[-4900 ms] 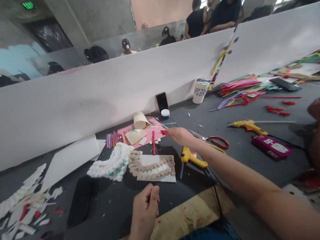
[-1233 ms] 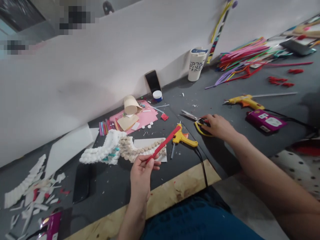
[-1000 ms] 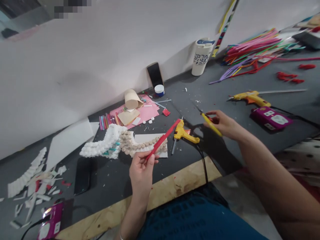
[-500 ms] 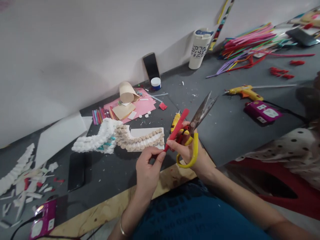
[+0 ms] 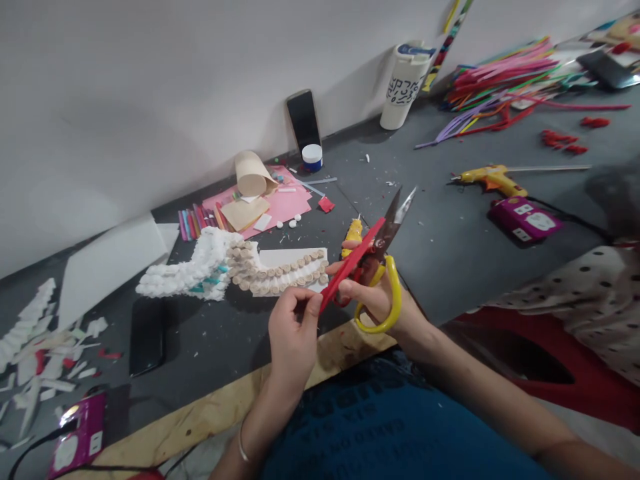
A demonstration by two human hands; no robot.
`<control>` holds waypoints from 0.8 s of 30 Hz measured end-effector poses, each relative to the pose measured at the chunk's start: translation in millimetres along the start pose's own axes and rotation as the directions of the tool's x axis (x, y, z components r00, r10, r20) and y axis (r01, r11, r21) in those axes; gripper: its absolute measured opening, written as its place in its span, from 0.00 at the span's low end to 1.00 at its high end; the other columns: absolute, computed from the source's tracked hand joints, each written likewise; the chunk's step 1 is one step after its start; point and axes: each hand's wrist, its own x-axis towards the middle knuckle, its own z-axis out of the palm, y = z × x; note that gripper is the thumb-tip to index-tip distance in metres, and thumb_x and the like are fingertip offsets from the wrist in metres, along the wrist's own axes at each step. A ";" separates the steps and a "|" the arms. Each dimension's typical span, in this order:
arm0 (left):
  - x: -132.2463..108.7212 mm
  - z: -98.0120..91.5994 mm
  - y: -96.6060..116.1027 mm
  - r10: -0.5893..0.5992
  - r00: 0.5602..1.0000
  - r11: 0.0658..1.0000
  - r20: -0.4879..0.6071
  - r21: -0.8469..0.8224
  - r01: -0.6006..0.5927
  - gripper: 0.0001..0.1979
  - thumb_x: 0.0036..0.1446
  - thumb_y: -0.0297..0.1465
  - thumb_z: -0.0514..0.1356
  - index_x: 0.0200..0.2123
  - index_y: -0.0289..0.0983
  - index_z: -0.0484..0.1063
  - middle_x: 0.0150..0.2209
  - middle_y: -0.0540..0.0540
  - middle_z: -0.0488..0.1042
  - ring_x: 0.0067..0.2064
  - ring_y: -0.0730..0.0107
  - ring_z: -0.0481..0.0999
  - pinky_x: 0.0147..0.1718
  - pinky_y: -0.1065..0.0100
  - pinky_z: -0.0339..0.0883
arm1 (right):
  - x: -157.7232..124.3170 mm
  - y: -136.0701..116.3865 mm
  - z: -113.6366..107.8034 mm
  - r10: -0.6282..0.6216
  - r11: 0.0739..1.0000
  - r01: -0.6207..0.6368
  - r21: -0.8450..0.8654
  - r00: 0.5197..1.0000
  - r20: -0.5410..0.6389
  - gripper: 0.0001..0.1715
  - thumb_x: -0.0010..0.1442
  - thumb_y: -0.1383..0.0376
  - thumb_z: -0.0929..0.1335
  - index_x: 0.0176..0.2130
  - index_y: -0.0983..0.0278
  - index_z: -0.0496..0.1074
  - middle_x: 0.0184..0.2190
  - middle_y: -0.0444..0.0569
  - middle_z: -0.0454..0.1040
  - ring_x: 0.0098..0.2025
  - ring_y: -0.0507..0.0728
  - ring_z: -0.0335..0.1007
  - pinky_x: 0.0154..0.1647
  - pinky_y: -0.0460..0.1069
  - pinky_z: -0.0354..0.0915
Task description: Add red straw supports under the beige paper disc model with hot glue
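My left hand (image 5: pixel 295 327) pinches the lower end of a narrow red strip (image 5: pixel 353 263), its material unclear, between thumb and fingers. Yellow-handled scissors (image 5: pixel 394 230) hang in my right hand (image 5: pixel 383 300), their blades slightly parted and pointing up and away. My right thumb also rests against the strip, which passes in front of the scissors' pivot. Just behind my right hand a yellow glue gun (image 5: pixel 354 230) is partly hidden. Left of it lies a curved piece covered with beige discs (image 5: pixel 277 283), joined by a fluffy white section (image 5: pixel 185 277).
A phone (image 5: pixel 147 337) and white scraps (image 5: pixel 43 373) lie at left. Pink paper (image 5: pixel 295 212), a small jar (image 5: pixel 313 158) and a tumbler (image 5: pixel 404 87) stand toward the wall. At right are pipe cleaners (image 5: pixel 505 80), another glue gun (image 5: pixel 493 179) and a purple power box (image 5: pixel 525 219).
The red strip has tilted further right, and more of its length shows. The scissors have turned more upright, their tips shifting left. My left hand has moved slightly left; the view has shifted a little.
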 end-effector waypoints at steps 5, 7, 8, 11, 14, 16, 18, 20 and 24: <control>-1.8 -0.4 0.1 0.051 0.999 0.998 0.000 0.035 -0.051 0.10 0.63 0.37 0.60 0.30 0.38 0.72 0.27 0.51 0.73 0.30 0.73 0.71 0.31 0.71 0.64 | -3.8 -4.1 7.7 0.054 0.993 -0.057 -0.099 0.998 -0.030 0.19 0.51 0.55 0.77 0.36 0.62 0.70 0.30 0.44 0.74 0.29 0.52 0.69 0.33 0.50 0.69; -2.0 0.1 -4.0 -0.078 0.997 0.989 0.029 -0.124 0.081 0.12 0.62 0.39 0.61 0.31 0.38 0.71 0.24 0.52 0.71 0.26 0.74 0.69 0.27 0.73 0.63 | -4.7 -6.1 6.7 0.075 0.993 -0.075 -0.090 0.997 0.001 0.17 0.51 0.57 0.76 0.36 0.61 0.70 0.29 0.43 0.74 0.28 0.52 0.69 0.32 0.50 0.69; -1.9 0.7 -6.7 -0.144 0.988 0.964 0.055 -0.218 0.153 0.12 0.62 0.40 0.61 0.31 0.38 0.70 0.23 0.53 0.71 0.25 0.74 0.69 0.25 0.73 0.62 | -5.2 -7.2 5.5 0.087 0.993 -0.085 -0.085 0.996 0.021 0.16 0.51 0.58 0.76 0.36 0.61 0.71 0.28 0.43 0.74 0.28 0.53 0.69 0.31 0.50 0.69; -2.1 2.9 -13.2 -0.249 0.958 0.856 0.139 -0.431 0.285 0.14 0.60 0.42 0.62 0.31 0.38 0.69 0.22 0.54 0.70 0.23 0.76 0.69 0.22 0.75 0.61 | -6.6 -9.9 1.4 0.124 0.988 -0.118 -0.104 0.991 0.057 0.13 0.53 0.59 0.75 0.35 0.61 0.71 0.27 0.43 0.73 0.28 0.53 0.69 0.31 0.50 0.68; -3.2 3.7 -11.3 -0.248 0.956 0.856 0.154 -0.428 0.291 0.14 0.60 0.42 0.63 0.31 0.38 0.69 0.21 0.54 0.70 0.22 0.76 0.69 0.21 0.76 0.62 | -7.3 -9.9 -0.3 0.119 0.989 -0.114 -0.097 0.991 0.054 0.13 0.52 0.59 0.75 0.35 0.61 0.71 0.29 0.44 0.74 0.30 0.53 0.70 0.32 0.50 0.69; -4.1 2.9 -6.0 -0.215 0.969 0.908 0.119 -0.341 0.243 0.14 0.60 0.42 0.62 0.31 0.38 0.69 0.21 0.53 0.70 0.23 0.75 0.69 0.22 0.75 0.63 | -7.5 -9.3 0.1 0.107 0.990 -0.103 -0.094 0.993 0.040 0.15 0.51 0.59 0.76 0.37 0.61 0.71 0.32 0.44 0.75 0.32 0.54 0.70 0.34 0.50 0.70; -5.0 1.1 -1.0 -0.167 0.983 0.953 0.079 -0.244 0.181 0.14 0.61 0.42 0.62 0.31 0.38 0.70 0.22 0.53 0.71 0.23 0.75 0.70 0.23 0.75 0.64 | -7.8 -9.4 0.8 0.107 0.990 -0.103 -0.099 0.994 0.032 0.14 0.51 0.59 0.76 0.36 0.61 0.71 0.33 0.45 0.75 0.33 0.54 0.70 0.35 0.51 0.70; -5.8 -0.9 1.1 -0.132 0.989 0.973 0.063 -0.185 0.142 0.14 0.62 0.42 0.61 0.31 0.38 0.70 0.22 0.53 0.70 0.23 0.75 0.69 0.23 0.75 0.64 | -8.3 -10.3 0.9 0.106 0.989 -0.100 -0.108 0.993 0.050 0.12 0.53 0.59 0.75 0.32 0.61 0.71 0.30 0.45 0.73 0.31 0.54 0.69 0.35 0.51 0.69; -7.3 -3.2 -3.1 -0.155 0.981 0.967 0.120 -0.186 0.176 0.16 0.63 0.45 0.58 0.36 0.38 0.72 0.25 0.50 0.73 0.25 0.72 0.72 0.24 0.72 0.67 | -9.7 -11.3 0.0 0.114 0.983 -0.102 -0.151 0.991 0.073 0.10 0.55 0.59 0.74 0.31 0.62 0.72 0.29 0.47 0.73 0.31 0.55 0.69 0.36 0.53 0.69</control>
